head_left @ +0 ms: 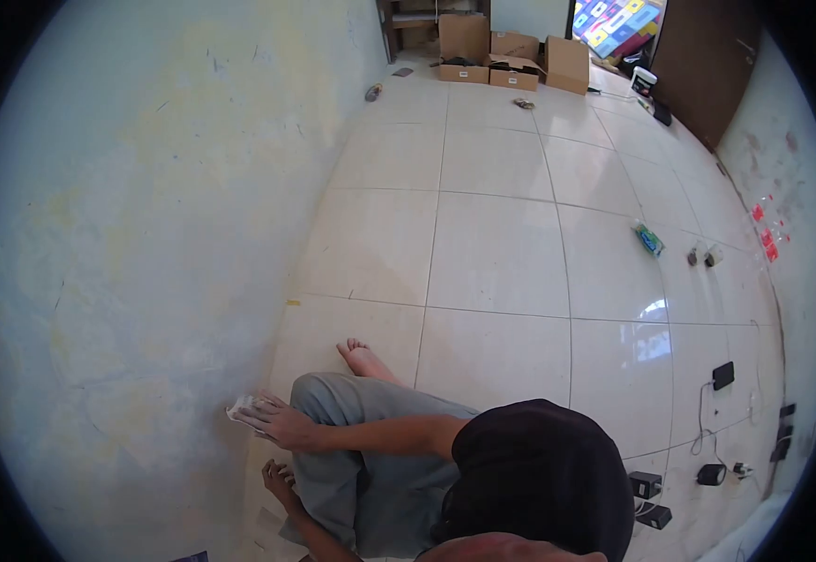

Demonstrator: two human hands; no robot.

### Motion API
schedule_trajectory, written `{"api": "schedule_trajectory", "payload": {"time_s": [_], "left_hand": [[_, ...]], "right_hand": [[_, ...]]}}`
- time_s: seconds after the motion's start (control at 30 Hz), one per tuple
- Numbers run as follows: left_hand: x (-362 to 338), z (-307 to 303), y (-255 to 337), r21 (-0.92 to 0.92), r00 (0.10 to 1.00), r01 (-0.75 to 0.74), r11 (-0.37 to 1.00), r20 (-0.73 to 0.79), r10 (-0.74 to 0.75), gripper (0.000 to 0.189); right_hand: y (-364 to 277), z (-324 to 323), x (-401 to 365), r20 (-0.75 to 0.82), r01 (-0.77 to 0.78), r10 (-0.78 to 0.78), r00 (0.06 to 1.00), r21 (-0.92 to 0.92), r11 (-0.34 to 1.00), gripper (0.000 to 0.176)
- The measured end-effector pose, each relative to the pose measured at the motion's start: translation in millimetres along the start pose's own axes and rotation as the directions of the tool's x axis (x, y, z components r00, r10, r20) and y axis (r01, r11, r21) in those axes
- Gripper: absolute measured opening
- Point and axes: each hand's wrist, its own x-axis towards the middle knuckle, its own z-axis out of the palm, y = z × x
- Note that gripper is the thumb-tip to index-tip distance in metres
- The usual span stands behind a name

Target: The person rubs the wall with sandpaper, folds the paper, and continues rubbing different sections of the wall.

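My right hand (281,423) reaches out to the wall (136,309), palm down over a crumpled white cloth (239,409). Its fingers lie over the cloth, which sits against the lower part of the wall. Below it in the view, my left hand (280,476) is near my bent knee, close to the foot of the wall. The left fingers are loosely bent and apart, and I see nothing in them. Grey trousers (352,403) cover my folded legs, and one bare foot (366,361) rests on the tiles. The wall's paint is patchy and scuffed.
Open cardboard boxes (513,73) stand at the far end of the tiled floor (492,253), near a brown door (708,66). A green-blue packet (649,239) lies to the right. Black adapters (647,485), cables and a phone-like device (724,376) lie at lower right.
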Motion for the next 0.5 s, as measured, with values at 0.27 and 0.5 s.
{"api": "schedule_trajectory", "payload": {"time_s": [0.27, 0.5], "left_hand": [[45, -22, -56, 0.12, 0.99, -0.104, 0.987, 0.108, 0.091, 0.037], [66, -30, -77, 0.212, 0.985, -0.11, 0.971, 0.152, 0.079, 0.038]], "right_hand": [[7, 19, -5, -0.089, 0.054, -0.057, 0.994, -0.042, 0.998, 0.057], [7, 18, -4, -0.089, 0.031, -0.033, 0.996, -0.029, 0.999, 0.057]]}}
